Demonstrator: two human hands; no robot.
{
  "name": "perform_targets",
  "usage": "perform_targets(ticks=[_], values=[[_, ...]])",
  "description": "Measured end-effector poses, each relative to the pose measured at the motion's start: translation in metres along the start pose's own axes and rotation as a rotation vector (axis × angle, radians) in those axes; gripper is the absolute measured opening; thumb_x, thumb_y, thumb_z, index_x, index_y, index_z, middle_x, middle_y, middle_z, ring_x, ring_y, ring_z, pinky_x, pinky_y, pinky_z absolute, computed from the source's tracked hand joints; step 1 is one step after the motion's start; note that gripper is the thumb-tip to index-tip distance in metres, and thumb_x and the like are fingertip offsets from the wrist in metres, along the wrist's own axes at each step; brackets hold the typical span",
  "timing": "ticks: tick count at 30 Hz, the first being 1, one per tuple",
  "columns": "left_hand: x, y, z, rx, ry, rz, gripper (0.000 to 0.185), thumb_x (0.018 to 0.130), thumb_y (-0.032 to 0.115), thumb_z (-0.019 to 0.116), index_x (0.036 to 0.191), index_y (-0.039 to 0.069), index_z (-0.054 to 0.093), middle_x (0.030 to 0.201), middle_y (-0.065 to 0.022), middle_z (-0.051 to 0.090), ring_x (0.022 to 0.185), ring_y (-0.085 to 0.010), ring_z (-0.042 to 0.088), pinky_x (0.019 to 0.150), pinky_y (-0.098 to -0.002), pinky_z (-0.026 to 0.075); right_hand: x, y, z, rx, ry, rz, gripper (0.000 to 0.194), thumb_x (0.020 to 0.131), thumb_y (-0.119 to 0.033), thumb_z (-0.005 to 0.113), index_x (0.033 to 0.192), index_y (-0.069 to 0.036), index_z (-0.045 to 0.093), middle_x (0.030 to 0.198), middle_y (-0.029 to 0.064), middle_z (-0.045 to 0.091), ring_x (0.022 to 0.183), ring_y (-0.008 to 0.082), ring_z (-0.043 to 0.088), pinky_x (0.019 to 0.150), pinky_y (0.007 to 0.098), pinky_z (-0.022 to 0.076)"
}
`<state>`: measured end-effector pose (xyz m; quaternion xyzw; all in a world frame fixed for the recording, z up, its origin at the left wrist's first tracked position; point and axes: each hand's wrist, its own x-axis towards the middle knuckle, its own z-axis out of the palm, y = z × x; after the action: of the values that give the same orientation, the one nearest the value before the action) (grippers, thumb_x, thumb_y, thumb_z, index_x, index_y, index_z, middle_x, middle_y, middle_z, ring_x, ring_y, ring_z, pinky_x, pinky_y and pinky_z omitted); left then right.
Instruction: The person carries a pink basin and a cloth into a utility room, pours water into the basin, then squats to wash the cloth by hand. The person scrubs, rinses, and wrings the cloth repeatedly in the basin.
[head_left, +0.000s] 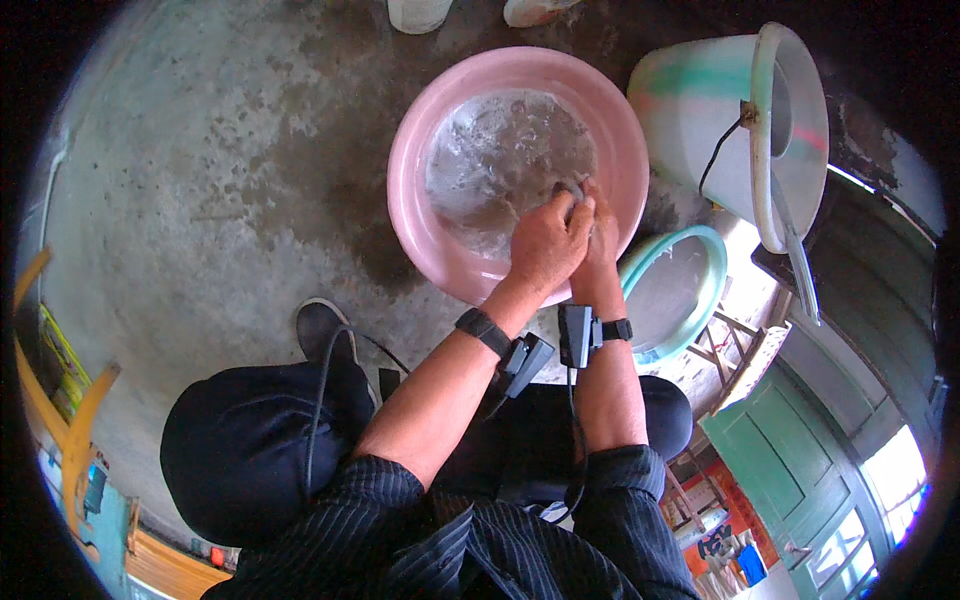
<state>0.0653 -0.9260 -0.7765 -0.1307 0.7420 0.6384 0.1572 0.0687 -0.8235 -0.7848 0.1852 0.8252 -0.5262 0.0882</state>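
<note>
A pink plastic basin (517, 60) stands on the concrete floor before me, with cloudy, foamy water (495, 150) in it. My left hand (551, 236) and my right hand (604, 232) meet over the basin's near right part, palms close together. Between their fingertips is a small, dark grey, wet-looking item (571, 189), mostly covered by the fingers; I cannot tell what it is. My left thumb and fingers are bent around it, and the right fingers press on it from the other side. Both wrists wear black straps with small devices and cables.
Right of the basin, a large whitish plastic tub (690, 112) lies tipped, with a clear hose (802, 277) over its rim. A teal-rimmed basin (637, 270) is just below it. Two pale containers (418, 15) (532, 11) stand at the top edge. My shoe (319, 330) is near the pink basin.
</note>
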Motion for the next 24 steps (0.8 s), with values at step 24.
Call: perform_targets(ticks=[24], values=[[0.017,-0.048,-0.031,-0.158,-0.194,-0.210,0.035,0.091,0.013,0.053,0.122,0.001,0.066,0.110,-0.0180,0.067,0.100,-0.0298,0.065,0.089,-0.0393,0.053,0.000,0.032,0.031,0.346,0.012,0.550,0.054,0.104,-0.049,0.052,0.138,-0.007,0.055,0.123,0.0124,0.066,0.112,0.0244,0.064,0.095,0.0385,0.0525]])
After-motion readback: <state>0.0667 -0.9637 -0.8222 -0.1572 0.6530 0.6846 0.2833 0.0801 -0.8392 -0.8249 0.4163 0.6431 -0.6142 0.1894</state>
